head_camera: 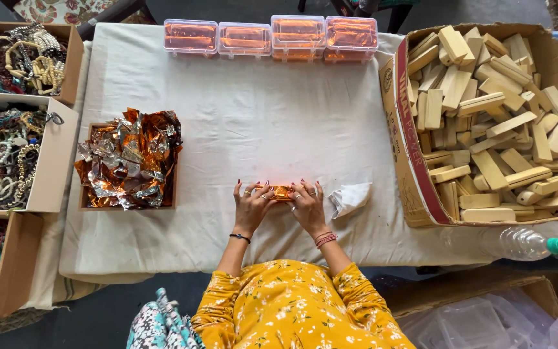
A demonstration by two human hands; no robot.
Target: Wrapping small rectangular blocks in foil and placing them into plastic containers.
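Pressing down from both sides, the left hand (250, 205) and the right hand (307, 204) lie with fingers spread and flattened on the white cloth (259, 116), their fingertips meeting over a small orange foil-wrapped piece (282, 192) that sits between them near the table's front edge. Most of that piece is hidden under the fingers, so its shape cannot be told for sure. The foil looks thin and crinkly: likely light, easily creased or torn, and a little slippery, so it is probably best held by its two short ends, with the folds smoothed by flat fingertips and not by nails. Just beside the right hand lies a crumpled white tissue (350, 198). To the left a shallow tray (82, 194) holds loose orange and silver foil sheets (129, 158); to the right an open cardboard box (414, 187) is heaped with pale wooden blocks (492, 123), which look stiff and light. Four orange-filled clear plastic boxes (271, 37) line the far edge.
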